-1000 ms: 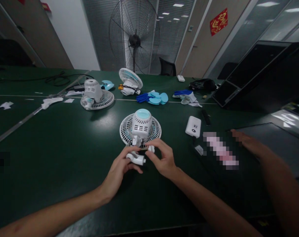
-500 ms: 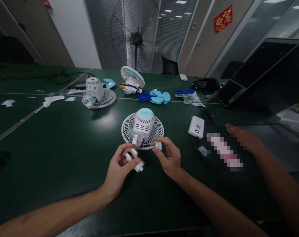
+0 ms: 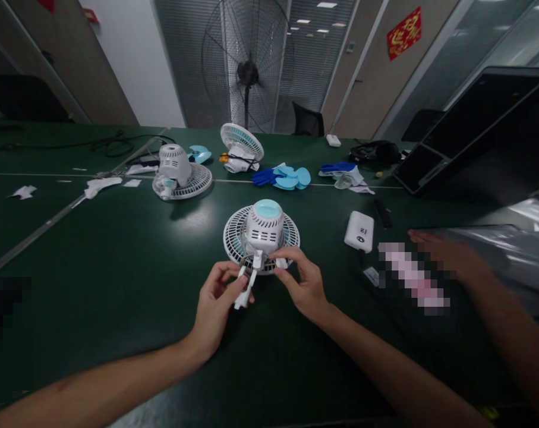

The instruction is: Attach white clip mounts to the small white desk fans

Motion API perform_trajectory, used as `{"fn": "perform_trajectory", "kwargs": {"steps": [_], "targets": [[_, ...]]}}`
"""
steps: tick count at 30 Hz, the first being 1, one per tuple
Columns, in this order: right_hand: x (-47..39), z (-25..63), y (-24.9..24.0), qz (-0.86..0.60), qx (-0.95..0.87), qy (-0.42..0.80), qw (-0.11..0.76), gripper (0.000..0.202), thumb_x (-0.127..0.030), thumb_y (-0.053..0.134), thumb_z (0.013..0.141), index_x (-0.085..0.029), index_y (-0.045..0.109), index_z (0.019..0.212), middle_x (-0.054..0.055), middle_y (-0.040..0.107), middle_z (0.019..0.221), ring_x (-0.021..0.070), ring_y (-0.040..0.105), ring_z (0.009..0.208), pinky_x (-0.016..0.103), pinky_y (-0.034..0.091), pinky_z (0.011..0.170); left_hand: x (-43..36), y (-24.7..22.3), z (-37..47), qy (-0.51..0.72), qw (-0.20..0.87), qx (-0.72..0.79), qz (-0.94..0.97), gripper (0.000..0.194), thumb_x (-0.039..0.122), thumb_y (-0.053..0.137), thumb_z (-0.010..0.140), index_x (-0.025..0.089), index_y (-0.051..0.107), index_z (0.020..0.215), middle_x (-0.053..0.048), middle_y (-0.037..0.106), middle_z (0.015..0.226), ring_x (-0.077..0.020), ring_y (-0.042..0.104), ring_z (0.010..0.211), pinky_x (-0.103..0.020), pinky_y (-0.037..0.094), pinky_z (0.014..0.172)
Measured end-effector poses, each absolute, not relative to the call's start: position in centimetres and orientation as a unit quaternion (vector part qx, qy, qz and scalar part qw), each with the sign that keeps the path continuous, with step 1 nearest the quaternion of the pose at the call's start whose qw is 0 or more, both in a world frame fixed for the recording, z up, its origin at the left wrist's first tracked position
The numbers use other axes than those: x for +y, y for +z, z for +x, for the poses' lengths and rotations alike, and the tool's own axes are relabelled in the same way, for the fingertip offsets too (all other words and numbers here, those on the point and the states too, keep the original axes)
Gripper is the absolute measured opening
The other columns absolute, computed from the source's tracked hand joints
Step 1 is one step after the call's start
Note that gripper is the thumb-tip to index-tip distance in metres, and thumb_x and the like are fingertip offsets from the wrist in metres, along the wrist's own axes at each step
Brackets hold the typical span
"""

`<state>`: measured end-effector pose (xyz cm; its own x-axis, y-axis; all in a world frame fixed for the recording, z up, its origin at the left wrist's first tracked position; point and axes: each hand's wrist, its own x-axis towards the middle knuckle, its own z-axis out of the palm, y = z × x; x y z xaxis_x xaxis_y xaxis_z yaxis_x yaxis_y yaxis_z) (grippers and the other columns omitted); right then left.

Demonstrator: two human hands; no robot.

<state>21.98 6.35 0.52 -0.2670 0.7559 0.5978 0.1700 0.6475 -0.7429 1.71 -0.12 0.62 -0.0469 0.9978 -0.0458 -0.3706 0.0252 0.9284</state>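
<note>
A small white fan lies face down on its grille, its motor housing with a light blue cap pointing up. My left hand is closed on a white plastic bracket with two prongs, held at the near side of the fan. The bracket's upper end is by the white neck joint; whether they touch I cannot tell. My right hand pinches a small white plastic piece just right of the neck, in front of the grille.
On the green table stand a second fan and a third fan. Light blue blades, gloves and a white power bank lie around. Another person's hand is at the right.
My left hand has turned the bracket, bringing its upper end towards the fan's neck. My right hand keeps its pinch on the small piece. The view has shifted slightly.
</note>
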Motion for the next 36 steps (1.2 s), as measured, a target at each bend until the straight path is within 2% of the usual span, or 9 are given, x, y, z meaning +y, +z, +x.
{"fn": "perform_trajectory", "kwargs": {"steps": [4, 7, 10, 13, 25, 28, 32, 36], "targets": [[6.1, 21.8, 0.7, -0.298, -0.758, 0.275, 0.511, 0.022, -0.023, 0.068, 0.098, -0.027, 0.068, 0.120, 0.006, 0.073, 0.110, 0.0241, 0.068, 0.106, 0.045, 0.056, 0.094, -0.1, 0.4, 1.8, 0.565, 0.593, 0.419, 0.392, 0.029, 0.034, 0.079, 0.090, 0.021, 0.057, 0.105, -0.001, 0.067, 0.095, -0.0136, 0.067, 0.066, -0.024, 0.054, 0.060], [6.1, 21.7, 0.8, -0.296, -0.768, 0.268, 0.500, 0.022, -0.025, 0.068, 0.098, -0.027, 0.068, 0.120, 0.006, 0.073, 0.110, 0.0243, 0.068, 0.106, 0.045, 0.056, 0.093, 0.2, 0.4, 1.9, 0.576, 0.582, 0.427, 0.383, 0.026, 0.038, 0.073, 0.095, 0.022, 0.054, 0.104, 0.000, 0.067, 0.087, -0.0152, 0.067, 0.066, -0.027, 0.056, 0.063], [6.0, 21.6, 0.8, -0.305, -0.773, 0.269, 0.486, 0.020, -0.026, 0.067, 0.099, -0.026, 0.068, 0.119, 0.006, 0.073, 0.111, 0.0244, 0.068, 0.106, 0.045, 0.056, 0.093, 0.4, 0.6, 1.9, 0.611, 0.560, 0.423, 0.365, 0.022, 0.041, 0.066, 0.100, 0.022, 0.053, 0.102, 0.002, 0.063, 0.076, -0.0137, 0.063, 0.062, -0.025, 0.053, 0.060], [6.0, 21.7, 0.9, -0.313, -0.775, 0.268, 0.479, 0.021, -0.025, 0.067, 0.099, -0.027, 0.068, 0.120, 0.005, 0.073, 0.111, 0.0244, 0.068, 0.106, 0.045, 0.056, 0.094, 0.6, 0.7, 2.0, 0.639, 0.548, 0.414, 0.346, 0.022, 0.041, 0.066, 0.100, 0.022, 0.054, 0.102, 0.003, 0.061, 0.073, -0.0118, 0.058, 0.059, -0.021, 0.048, 0.055], [5.8, 21.6, 1.1, -0.320, -0.779, 0.257, 0.474, 0.023, -0.024, 0.067, 0.099, -0.027, 0.068, 0.121, 0.006, 0.074, 0.113, 0.0246, 0.069, 0.108, 0.046, 0.057, 0.096, 1.1, 0.6, 2.0, 0.605, 0.593, 0.425, 0.320, 0.031, 0.049, 0.068, 0.097, 0.018, 0.060, 0.099, 0.003, 0.056, 0.065, -0.0091, 0.049, 0.053, -0.019, 0.038, 0.051], [5.8, 21.6, 1.0, -0.322, -0.780, 0.254, 0.472, 0.022, -0.023, 0.067, 0.098, -0.027, 0.068, 0.120, 0.006, 0.074, 0.112, 0.0245, 0.069, 0.107, 0.046, 0.057, 0.095, 1.2, 0.7, 1.9, 0.620, 0.587, 0.414, 0.315, 0.033, 0.049, 0.065, 0.099, 0.017, 0.062, 0.101, 0.000, 0.058, 0.073, -0.0111, 0.053, 0.061, -0.021, 0.045, 0.058], [5.7, 21.7, 1.1, -0.322, -0.778, 0.255, 0.476, 0.024, -0.021, 0.067, 0.098, -0.026, 0.068, 0.122, 0.006, 0.074, 0.115, 0.0244, 0.069, 0.110, 0.045, 0.056, 0.098, 0.5, 0.6, 1.9, 0.622, 0.594, 0.364, 0.358, 0.029, 0.037, 0.070, 0.096, 0.018, 0.061, 0.117, -0.004, 0.062, 0.098, -0.0145, 0.059, 0.080, -0.027, 0.053, 0.072], [5.6, 21.8, 0.8, -0.315, -0.764, 0.263, 0.497, 0.028, -0.019, 0.069, 0.097, -0.026, 0.067, 0.124, 0.006, 0.075, 0.120, 0.0243, 0.070, 0.115, 0.045, 0.056, 0.102, -0.2, 0.5, 2.1, 0.590, 0.595, 0.371, 0.401, 0.033, 0.031, 0.073, 0.095, 0.021, 0.059, 0.123, -0.004, 0.060, 0.110, -0.0146, 0.062, 0.085, -0.030, 0.055, 0.080]]}}
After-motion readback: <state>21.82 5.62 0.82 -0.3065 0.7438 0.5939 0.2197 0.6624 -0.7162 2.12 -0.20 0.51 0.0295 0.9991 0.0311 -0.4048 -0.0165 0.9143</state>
